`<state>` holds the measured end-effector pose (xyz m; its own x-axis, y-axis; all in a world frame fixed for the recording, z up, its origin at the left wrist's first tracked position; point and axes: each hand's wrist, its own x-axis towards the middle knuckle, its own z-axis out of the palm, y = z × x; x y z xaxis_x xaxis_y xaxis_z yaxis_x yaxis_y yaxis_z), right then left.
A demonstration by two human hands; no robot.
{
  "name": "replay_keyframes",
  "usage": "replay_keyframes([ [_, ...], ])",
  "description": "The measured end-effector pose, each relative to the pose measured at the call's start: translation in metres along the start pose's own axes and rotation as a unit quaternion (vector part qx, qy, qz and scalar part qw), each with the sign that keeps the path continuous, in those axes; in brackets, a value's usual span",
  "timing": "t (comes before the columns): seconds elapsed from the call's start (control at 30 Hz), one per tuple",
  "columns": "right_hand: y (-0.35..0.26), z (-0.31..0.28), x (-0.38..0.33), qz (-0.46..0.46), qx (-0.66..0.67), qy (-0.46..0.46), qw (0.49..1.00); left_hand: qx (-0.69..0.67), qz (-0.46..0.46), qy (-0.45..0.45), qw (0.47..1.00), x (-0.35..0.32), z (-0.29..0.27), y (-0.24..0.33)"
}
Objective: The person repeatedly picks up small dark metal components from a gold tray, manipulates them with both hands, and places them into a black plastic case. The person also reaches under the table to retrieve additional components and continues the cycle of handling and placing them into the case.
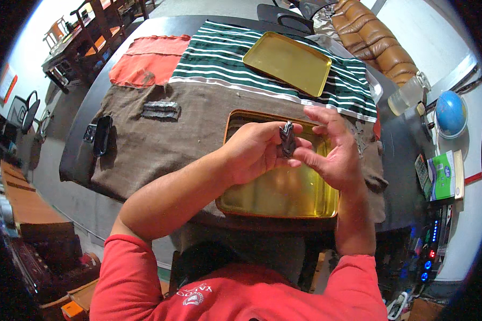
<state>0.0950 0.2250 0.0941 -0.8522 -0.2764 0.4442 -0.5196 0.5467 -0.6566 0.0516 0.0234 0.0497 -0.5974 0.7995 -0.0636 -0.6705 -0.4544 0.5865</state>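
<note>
Over a gold, shallow rectangular tin (pixel 273 200), both my hands are raised together. My left hand (pixel 254 152) is closed round a small dark object (pixel 287 142) with a shiny silvery part at its top; its kind is too small to make out. My right hand (pixel 334 150) is close beside it, fingers spread and curved, thumb reaching toward the object's lower end. Whether that thumb touches the object I cannot tell. Parts of the tin's inside are hidden behind my hands and forearms.
A brown cloth (pixel 139 152) covers much of the dark table. Grey strips (pixel 160 110) and a black case (pixel 103 136) lie on it to the left. Farther back, a gold lid (pixel 289 61) rests on a green striped cloth (pixel 209 53). A blue globe (pixel 451 113) stands right.
</note>
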Motion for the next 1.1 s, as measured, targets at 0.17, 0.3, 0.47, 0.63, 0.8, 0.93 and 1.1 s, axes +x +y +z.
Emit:
replay_keyframes([
  [0.17, 0.018, 0.006, -0.012, 0.008, 0.083, -0.056, 0.995, -0.045, -0.032, -0.050, 0.997, -0.001, 0.004, -0.002],
  [0.3, 0.028, 0.009, -0.012, -0.105, 0.014, -0.045, 0.993, -0.038, -0.027, -0.023, 0.999, -0.001, -0.001, -0.009],
  [0.47, 0.027, 0.010, -0.015, -0.108, 0.033, -0.037, 0.993, 0.052, -0.036, 0.015, 0.998, 0.000, -0.008, -0.009],
  [0.63, 0.025, 0.014, -0.017, -0.073, 0.051, -0.017, 0.996, 0.026, -0.029, -0.013, 0.999, -0.005, 0.002, -0.011],
  [0.8, 0.027, 0.013, -0.015, -0.110, 0.029, -0.038, 0.993, 0.060, -0.031, -0.005, 0.998, -0.005, 0.008, -0.012],
  [0.93, 0.029, 0.013, -0.014, -0.129, 0.024, -0.039, 0.991, 0.073, -0.024, 0.009, 0.997, -0.006, 0.008, -0.015],
  [1.1, 0.024, 0.014, -0.015, -0.131, 0.016, -0.041, 0.990, 0.134, -0.005, 0.021, 0.991, -0.006, 0.004, -0.021],
])
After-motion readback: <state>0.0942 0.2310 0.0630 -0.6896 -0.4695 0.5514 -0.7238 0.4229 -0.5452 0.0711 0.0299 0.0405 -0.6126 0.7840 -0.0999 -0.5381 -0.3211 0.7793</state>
